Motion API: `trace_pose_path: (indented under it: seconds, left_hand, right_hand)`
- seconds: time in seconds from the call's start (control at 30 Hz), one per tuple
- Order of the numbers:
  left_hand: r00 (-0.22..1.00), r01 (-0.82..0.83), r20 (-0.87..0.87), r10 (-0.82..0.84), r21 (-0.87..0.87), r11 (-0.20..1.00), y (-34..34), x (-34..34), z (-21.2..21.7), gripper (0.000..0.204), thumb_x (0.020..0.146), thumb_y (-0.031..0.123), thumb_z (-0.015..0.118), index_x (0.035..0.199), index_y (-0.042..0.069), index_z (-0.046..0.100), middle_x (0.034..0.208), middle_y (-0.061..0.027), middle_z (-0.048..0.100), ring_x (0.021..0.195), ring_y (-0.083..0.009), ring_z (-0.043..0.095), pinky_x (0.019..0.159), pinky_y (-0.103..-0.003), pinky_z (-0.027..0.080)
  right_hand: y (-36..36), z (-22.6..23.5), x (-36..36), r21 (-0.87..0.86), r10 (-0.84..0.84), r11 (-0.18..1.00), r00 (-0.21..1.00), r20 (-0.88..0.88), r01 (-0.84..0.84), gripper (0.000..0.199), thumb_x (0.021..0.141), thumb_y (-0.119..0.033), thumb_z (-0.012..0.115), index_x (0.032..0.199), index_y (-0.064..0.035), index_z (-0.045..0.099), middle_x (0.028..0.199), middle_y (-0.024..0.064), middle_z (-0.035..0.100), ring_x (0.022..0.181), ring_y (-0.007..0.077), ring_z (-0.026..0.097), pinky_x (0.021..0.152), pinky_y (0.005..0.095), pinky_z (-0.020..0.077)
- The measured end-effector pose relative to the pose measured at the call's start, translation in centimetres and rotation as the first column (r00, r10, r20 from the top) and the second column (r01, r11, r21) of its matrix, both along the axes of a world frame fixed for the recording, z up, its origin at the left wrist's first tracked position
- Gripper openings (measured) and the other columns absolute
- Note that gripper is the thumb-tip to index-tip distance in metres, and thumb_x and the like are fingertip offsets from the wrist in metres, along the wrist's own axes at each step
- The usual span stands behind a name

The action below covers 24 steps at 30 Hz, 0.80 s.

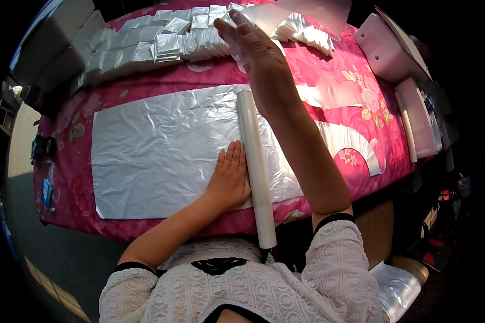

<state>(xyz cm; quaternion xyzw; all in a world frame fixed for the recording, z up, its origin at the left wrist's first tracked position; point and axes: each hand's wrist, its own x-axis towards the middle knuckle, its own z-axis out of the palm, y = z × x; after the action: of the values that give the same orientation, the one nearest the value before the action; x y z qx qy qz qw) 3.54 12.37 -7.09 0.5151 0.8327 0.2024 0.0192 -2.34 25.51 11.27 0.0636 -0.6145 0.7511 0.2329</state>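
My left hand lies flat on a large silvery-white plastic bag, its fingertips beside a long white roll. The roll rests across the bag, and its near end sticks out past the table edge. The bag's handle curves out on the right, beyond my right forearm. Raised over the far part of the table, my right hand has its fingers closed on a translucent plastic sheet, which stretches away to the right. Part of this grip is blurred.
Rows of folded white plastic packets line the far side of the pink flowered tablecloth. White boxes stand at the right end, dark boxes at the far left. Black tape rolls and a blue packet sit at the left edge.
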Motion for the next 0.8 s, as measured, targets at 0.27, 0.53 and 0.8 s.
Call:
trace_pose_path:
  seconds: [0.27, 0.53, 0.8]
  left_hand:
    - [0.948, 0.013, -0.319, 0.004, 0.05, 0.999, 1.8, 0.0, -3.1, 0.071, 0.081, 0.034, 0.041, 0.13, -0.016, 0.026, 0.138, -0.033, 0.024, 0.133, -0.0406, 0.02, 0.108, -0.05, 0.01]
    - [0.986, -0.038, -0.152, 0.064, 0.165, 0.986, 1.1, 0.0, -3.6, 0.071, 0.081, 0.032, 0.04, 0.13, -0.016, 0.023, 0.14, -0.0319, 0.019, 0.135, -0.0408, 0.014, 0.107, -0.056, 0.005]
    - [0.986, 0.031, 0.155, -0.066, 0.215, 0.976, -0.1, 0.2, 0.7, 0.08, 0.077, 0.028, 0.051, 0.139, -0.004, 0.012, 0.144, -0.0288, 0.005, 0.136, -0.041, 0.0, 0.107, -0.055, 0.001]
  right_hand:
    - [-23.2, -14.9, -6.6, 0.633, 0.127, 0.699, 0.929, 0.347, -0.332, 0.06, 0.086, -0.027, 0.05, 0.13, 0.0084, 0.031, 0.129, 0.0274, 0.04, 0.124, 0.0413, 0.034, 0.102, 0.0476, 0.0264]
    - [-20.6, -8.5, -0.3, 0.756, 0.474, 0.544, 0.877, 0.079, -0.363, 0.075, 0.081, -0.037, 0.057, 0.135, 0.0041, 0.025, 0.14, 0.0248, 0.026, 0.133, 0.0375, 0.019, 0.108, 0.0435, 0.0204]
    - [3.0, -11.1, 14.1, 0.923, -0.098, 0.382, 0.991, 0.095, -0.051, 0.042, 0.078, -0.016, 0.061, 0.117, -0.0031, 0.053, 0.122, 0.0139, 0.052, 0.116, 0.0323, 0.047, 0.095, 0.0406, 0.0395]
